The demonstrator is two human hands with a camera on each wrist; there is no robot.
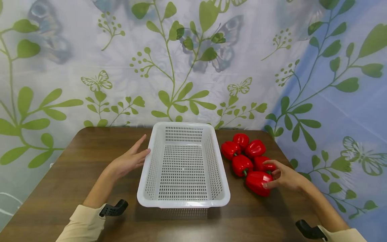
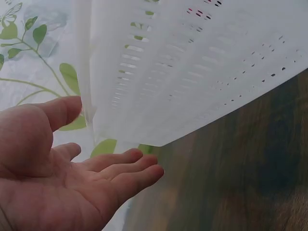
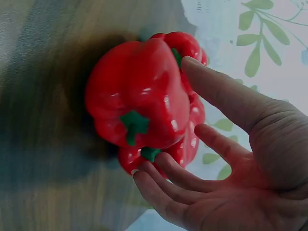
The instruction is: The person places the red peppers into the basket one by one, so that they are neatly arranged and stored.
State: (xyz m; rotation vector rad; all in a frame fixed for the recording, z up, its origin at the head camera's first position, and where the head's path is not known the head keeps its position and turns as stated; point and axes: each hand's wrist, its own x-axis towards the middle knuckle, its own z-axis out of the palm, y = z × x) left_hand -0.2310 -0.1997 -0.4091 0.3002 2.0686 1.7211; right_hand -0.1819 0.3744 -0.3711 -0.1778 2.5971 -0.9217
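Observation:
A white perforated plastic basket (image 1: 183, 203) stands on the table, with no contents showing inside. By its left rim is my left hand (image 1: 128, 162), fingers extended; in the left wrist view the thumb and fingertips lie close to the basket's outer wall (image 2: 159, 82). Several glossy red bell peppers with green stems are clustered right of the basket. My right hand (image 1: 286, 176) reaches over the nearest bell pepper (image 1: 256, 183), thumb and fingers spread apart at its right end. From the right wrist, that bell pepper (image 3: 139, 91) appears beyond the spread fingers, not gripped.
The brown wooden table (image 1: 99, 151) ends at a leaf-and-butterfly patterned cloth (image 1: 193, 77) behind and to the right. Farther bell peppers (image 1: 241, 140) lie close to the basket's right side. A black strap device (image 1: 114, 208) sits on the left wrist.

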